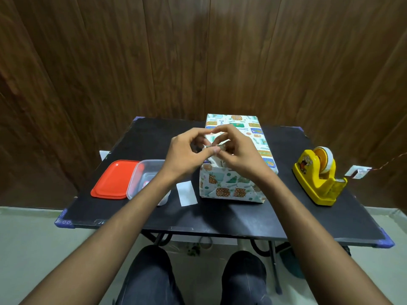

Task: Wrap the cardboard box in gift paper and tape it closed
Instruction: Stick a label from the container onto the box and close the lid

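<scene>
Box [236, 155]: wrapped in patterned gift paper, lying on the counter [220, 219] near the middle and reaching toward the far edge; the near end flap is folded into a triangle.
Left hand [184, 154]: raised over the near part of the box, thumb and fingertips pinched on a small item held between both hands; what the item is cannot be told.
Right hand [239, 151]: beside the left, touching it, fingers curled, grip clamped on the same small item.
Tub [149, 179]: clear plastic, open, near the left edge; something small with pink on it lies inside, partly hidden by the left forearm.
Lid [115, 179]: red, flat on the counter, just left of the tub and touching it.
Paper strip [187, 193]: white, between tub and box.
Dispenser [319, 175]: yellow, with a tape roll, near the right edge.
</scene>
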